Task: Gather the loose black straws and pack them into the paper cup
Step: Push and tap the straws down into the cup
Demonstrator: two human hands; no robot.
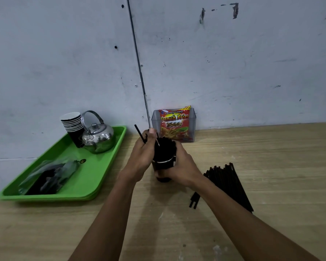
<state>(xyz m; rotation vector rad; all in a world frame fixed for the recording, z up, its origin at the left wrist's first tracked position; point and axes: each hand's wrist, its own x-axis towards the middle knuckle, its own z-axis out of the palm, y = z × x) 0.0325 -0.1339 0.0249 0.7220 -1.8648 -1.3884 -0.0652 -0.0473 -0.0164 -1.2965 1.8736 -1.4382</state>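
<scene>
I am wrapping my right hand [179, 166] around the paper cup [163, 167], standing mid-counter and crammed with black straws [165, 149], while my left hand [141, 157] is pinching one straw [139, 133] between its fingers beside the bundle; loose straws [228, 183] are lying toward the counter's right edge

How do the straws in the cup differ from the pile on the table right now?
The straws in the cup stand upright, bunched tight, with both hands around them; the pile on the table lies flat, fanned out and untouched, to the right hand's side. The left hand also pinches a few straws. Both sets are black.
</scene>
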